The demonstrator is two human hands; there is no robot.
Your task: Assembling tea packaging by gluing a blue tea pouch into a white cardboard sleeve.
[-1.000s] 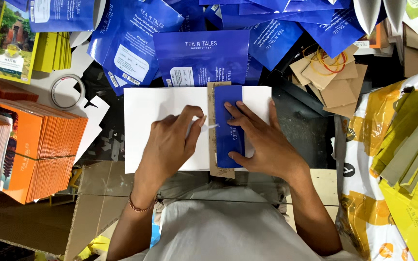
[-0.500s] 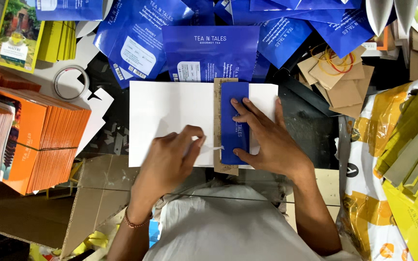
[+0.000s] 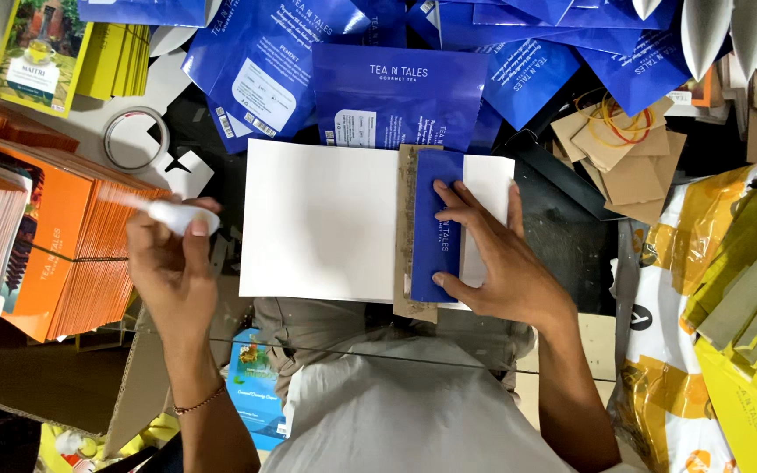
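Our right hand (image 3: 492, 263) lies flat, pinning the blue strip (image 3: 436, 223) on the white sheet (image 3: 321, 219), while our left hand (image 3: 168, 263), out at 9 o'clock, grips a white tube (image 3: 177, 215).

Blue sachet (image 3: 435, 223) flat on cardboard strip (image 3: 405, 236) — white tube (image 3: 177, 215) raised.

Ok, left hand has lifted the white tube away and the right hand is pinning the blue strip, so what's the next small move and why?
Probably press and smooth the blue strip down along its length. The right hand already lies flat on it, over the brown card strip on the white sheet, while the left hand holds the white tube clear to the side.
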